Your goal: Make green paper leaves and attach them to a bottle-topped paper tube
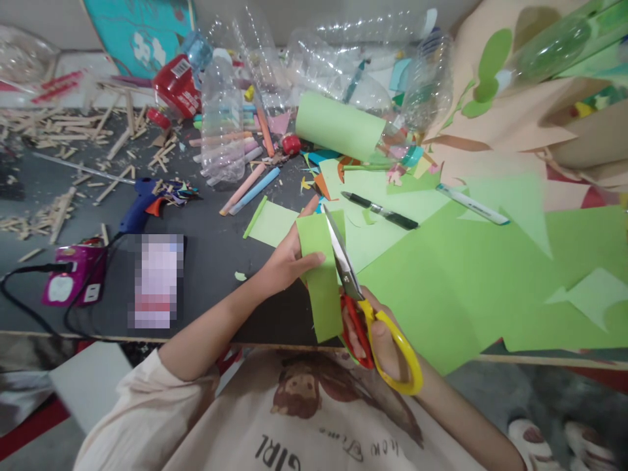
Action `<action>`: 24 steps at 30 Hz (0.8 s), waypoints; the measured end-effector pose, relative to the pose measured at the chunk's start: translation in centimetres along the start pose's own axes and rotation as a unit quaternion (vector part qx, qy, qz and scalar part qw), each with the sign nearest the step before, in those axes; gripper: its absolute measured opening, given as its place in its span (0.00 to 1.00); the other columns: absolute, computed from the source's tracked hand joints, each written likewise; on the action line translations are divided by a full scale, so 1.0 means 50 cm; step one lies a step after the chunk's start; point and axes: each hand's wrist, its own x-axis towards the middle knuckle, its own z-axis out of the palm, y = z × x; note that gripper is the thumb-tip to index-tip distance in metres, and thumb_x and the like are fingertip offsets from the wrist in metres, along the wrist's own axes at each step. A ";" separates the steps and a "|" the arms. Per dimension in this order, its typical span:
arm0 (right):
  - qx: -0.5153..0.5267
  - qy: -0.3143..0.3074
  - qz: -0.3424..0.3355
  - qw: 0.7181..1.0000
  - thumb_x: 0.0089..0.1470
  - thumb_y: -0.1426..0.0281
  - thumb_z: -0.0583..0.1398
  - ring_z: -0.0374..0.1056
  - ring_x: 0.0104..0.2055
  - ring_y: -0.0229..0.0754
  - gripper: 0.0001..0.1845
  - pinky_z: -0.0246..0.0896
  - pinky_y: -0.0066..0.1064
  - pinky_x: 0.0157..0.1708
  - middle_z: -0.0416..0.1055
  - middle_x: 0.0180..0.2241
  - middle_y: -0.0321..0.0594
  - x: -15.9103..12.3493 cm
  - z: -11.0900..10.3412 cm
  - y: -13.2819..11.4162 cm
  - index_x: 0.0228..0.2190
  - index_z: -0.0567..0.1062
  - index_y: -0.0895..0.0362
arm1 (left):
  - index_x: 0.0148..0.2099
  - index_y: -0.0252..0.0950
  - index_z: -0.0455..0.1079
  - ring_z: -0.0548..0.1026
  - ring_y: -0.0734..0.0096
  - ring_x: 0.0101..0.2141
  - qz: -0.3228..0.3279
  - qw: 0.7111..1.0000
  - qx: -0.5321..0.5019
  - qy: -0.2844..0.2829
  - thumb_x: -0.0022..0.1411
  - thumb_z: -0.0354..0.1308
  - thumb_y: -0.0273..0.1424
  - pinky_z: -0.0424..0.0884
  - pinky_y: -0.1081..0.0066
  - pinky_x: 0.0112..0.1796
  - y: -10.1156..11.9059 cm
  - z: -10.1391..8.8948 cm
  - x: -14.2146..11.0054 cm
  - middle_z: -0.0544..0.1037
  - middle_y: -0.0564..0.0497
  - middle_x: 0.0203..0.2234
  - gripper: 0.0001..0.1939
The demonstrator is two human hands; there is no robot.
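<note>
My left hand (287, 260) pinches a strip of light green paper (321, 288) near its top, holding it upright over the dark table's near edge. My right hand (380, 340) grips scissors (360, 307) with red and yellow handles. The steel blades point up and away along the strip's right edge, just next to my left fingers. Large sheets of green paper (441, 281) lie flat on the table to the right of both hands.
A black pen (380, 210) and a white marker (473, 204) lie on the green sheets. Clear plastic bottles (223, 118), a green paper roll (338, 125), coloured sticks, a blue glue gun (142, 204), wooden sticks and a purple device (73, 275) with cables crowd the back and left.
</note>
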 end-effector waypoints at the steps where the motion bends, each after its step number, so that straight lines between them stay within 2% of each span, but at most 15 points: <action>1: 0.008 0.002 -0.004 1.000 0.43 0.33 0.55 0.53 0.13 0.31 0.38 0.53 0.25 0.12 0.59 0.17 0.25 0.001 0.002 -0.002 0.39 0.66 0.52 | 0.70 0.43 0.48 0.77 0.68 0.33 -0.005 1.000 -0.002 -0.001 0.50 0.69 0.43 0.73 0.75 0.30 0.000 0.000 -0.001 0.78 0.48 0.42 0.51; 3: 0.039 0.008 -0.008 0.999 0.45 0.35 0.57 0.53 0.12 0.30 0.34 0.53 0.24 0.12 0.60 0.18 0.25 0.004 0.007 -0.010 0.37 0.66 0.52 | 0.69 0.43 0.52 0.72 0.76 0.21 -0.022 1.000 -0.004 -0.003 0.51 0.69 0.40 0.68 0.78 0.21 0.000 -0.001 -0.003 0.76 0.54 0.30 0.47; 5: 0.064 0.019 0.000 0.998 0.47 0.37 0.57 0.52 0.12 0.28 0.33 0.51 0.23 0.11 0.60 0.20 0.26 0.011 0.012 -0.022 0.36 0.66 0.52 | 0.66 0.44 0.56 0.66 0.80 0.15 -0.036 0.999 -0.005 0.013 0.50 0.69 0.38 0.61 0.80 0.14 0.001 -0.003 -0.002 0.72 0.58 0.24 0.43; 7: 0.084 0.030 0.012 0.996 0.48 0.35 0.55 0.52 0.11 0.27 0.35 0.50 0.22 0.10 0.60 0.21 0.27 0.020 0.012 -0.039 0.38 0.67 0.54 | 0.62 0.43 0.61 0.64 0.82 0.13 -0.027 0.998 -0.008 0.062 0.48 0.69 0.35 0.57 0.80 0.12 0.001 -0.008 0.003 0.71 0.59 0.23 0.39; 9: 0.098 0.015 0.027 0.995 0.47 0.33 0.52 0.51 0.10 0.28 0.40 0.50 0.23 0.09 0.60 0.20 0.27 0.028 0.003 -0.057 0.42 0.69 0.55 | 0.56 0.40 0.65 0.61 0.84 0.11 -0.015 0.992 -0.010 0.122 0.47 0.69 0.34 0.54 0.81 0.10 0.000 -0.017 0.012 0.70 0.60 0.20 0.34; 11: 0.102 -0.014 0.043 0.994 0.47 0.31 0.49 0.51 0.10 0.30 0.45 0.49 0.24 0.07 0.60 0.19 0.28 0.031 -0.016 -0.074 0.45 0.69 0.57 | 0.48 0.37 0.68 0.56 0.85 0.09 -0.011 0.985 -0.011 0.170 0.46 0.67 0.35 0.50 0.80 0.09 0.001 -0.029 0.022 0.68 0.62 0.16 0.25; 14: 0.071 -0.001 0.025 0.997 0.47 0.31 0.47 0.53 0.13 0.33 0.47 0.51 0.25 0.08 0.62 0.19 0.31 0.020 -0.058 -0.090 0.48 0.69 0.57 | 0.35 0.36 0.67 0.54 0.85 0.08 -0.009 0.976 -0.013 0.218 0.45 0.65 0.35 0.47 0.79 0.09 0.004 -0.045 0.032 0.66 0.61 0.13 0.15; 16: 0.013 0.008 -0.008 1.000 0.49 0.33 0.48 0.53 0.15 0.33 0.43 0.53 0.26 0.11 0.63 0.20 0.32 0.002 -0.089 -0.098 0.48 0.69 0.56 | 0.31 0.37 0.65 0.54 0.85 0.08 -0.002 0.970 -0.020 0.242 0.45 0.64 0.35 0.46 0.79 0.10 0.008 -0.050 0.036 0.65 0.61 0.12 0.12; 17: -0.034 0.001 -0.027 0.999 0.50 0.35 0.52 0.53 0.15 0.33 0.40 0.54 0.26 0.12 0.63 0.20 0.31 -0.008 -0.103 -0.103 0.47 0.69 0.55 | 0.30 0.37 0.65 0.54 0.84 0.09 0.006 0.967 -0.024 0.255 0.45 0.64 0.35 0.47 0.78 0.10 0.009 -0.051 0.037 0.65 0.61 0.12 0.12; 19: -0.175 0.059 -0.037 0.982 0.53 0.45 0.60 0.61 0.20 0.35 0.30 0.59 0.25 0.17 0.67 0.25 0.34 -0.026 -0.130 -0.115 0.49 0.70 0.52 | 0.28 0.37 0.65 0.56 0.83 0.10 0.029 0.961 -0.032 0.274 0.45 0.64 0.37 0.48 0.78 0.11 0.011 -0.052 0.038 0.65 0.60 0.12 0.13; 21: -0.310 0.111 -0.046 0.943 0.55 0.53 0.62 0.68 0.29 0.39 0.25 0.65 0.28 0.25 0.72 0.33 0.39 -0.037 -0.150 -0.126 0.51 0.71 0.50 | 0.27 0.36 0.65 0.58 0.82 0.11 0.056 0.957 -0.039 0.283 0.44 0.65 0.38 0.51 0.78 0.12 0.011 -0.053 0.039 0.66 0.59 0.13 0.14; 24: -0.472 0.106 -0.091 0.871 0.55 0.57 0.61 0.71 0.35 0.46 0.22 0.68 0.36 0.34 0.76 0.40 0.43 -0.032 -0.175 -0.134 0.50 0.74 0.50 | 0.25 0.37 0.65 0.65 0.78 0.14 0.075 0.962 -0.050 0.259 0.42 0.66 0.40 0.62 0.76 0.17 0.011 -0.060 0.037 0.66 0.59 0.12 0.16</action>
